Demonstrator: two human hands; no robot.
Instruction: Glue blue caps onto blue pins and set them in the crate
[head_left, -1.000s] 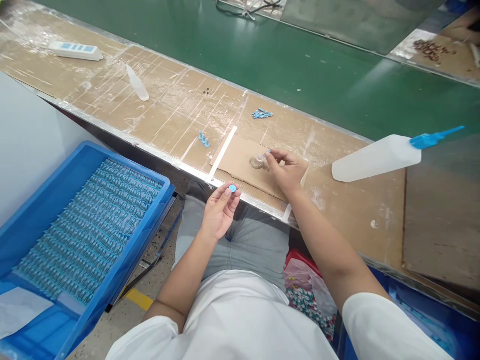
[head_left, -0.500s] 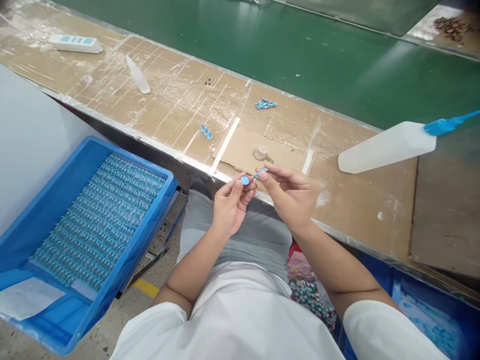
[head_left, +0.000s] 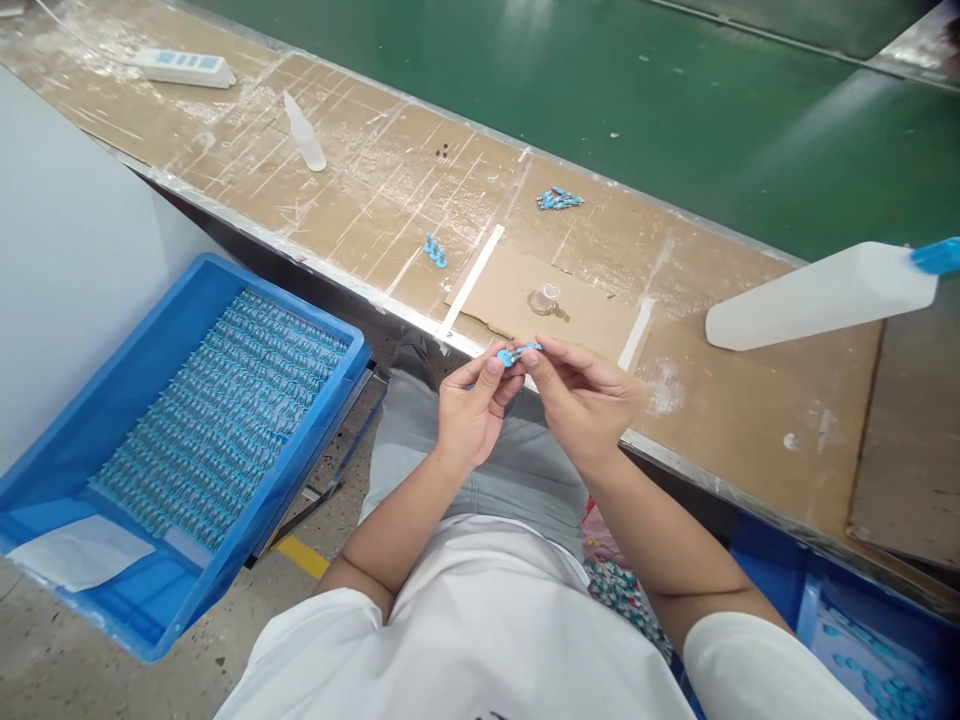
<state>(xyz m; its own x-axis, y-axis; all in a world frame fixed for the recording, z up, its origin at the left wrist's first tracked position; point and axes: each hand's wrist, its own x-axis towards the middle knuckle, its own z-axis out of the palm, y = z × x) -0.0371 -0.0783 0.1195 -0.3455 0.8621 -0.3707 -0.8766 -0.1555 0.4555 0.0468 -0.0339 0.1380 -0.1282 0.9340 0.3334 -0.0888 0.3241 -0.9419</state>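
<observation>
My left hand [head_left: 474, 405] pinches a small round blue disc [head_left: 505, 357] between thumb and fingers. My right hand [head_left: 581, 395] is closed on a thin blue stick-like piece [head_left: 529, 347], whose end meets the disc. Both hands are close together just over the table's near edge. Beyond them a small clear cup [head_left: 544, 298] rests on a flat cardboard sheet [head_left: 517, 285]. A few assembled blue pieces [head_left: 435, 251] stand on their discs to the left of the sheet, and a pile of blue stick-like pieces [head_left: 559, 199] lies farther back.
A large white bottle [head_left: 821, 297] with a blue nozzle lies at the right. A small translucent bottle [head_left: 304, 135] and a power strip [head_left: 185, 68] are at the left. A blue crate [head_left: 176, 265] holding rows of blue pieces stands left of my legs; another blue bin [head_left: 810, 600] is at lower right.
My right hand has come back from the clear cup to my left hand, bringing the blue stick-like piece against the disc. My left hand has shifted slightly right.
</observation>
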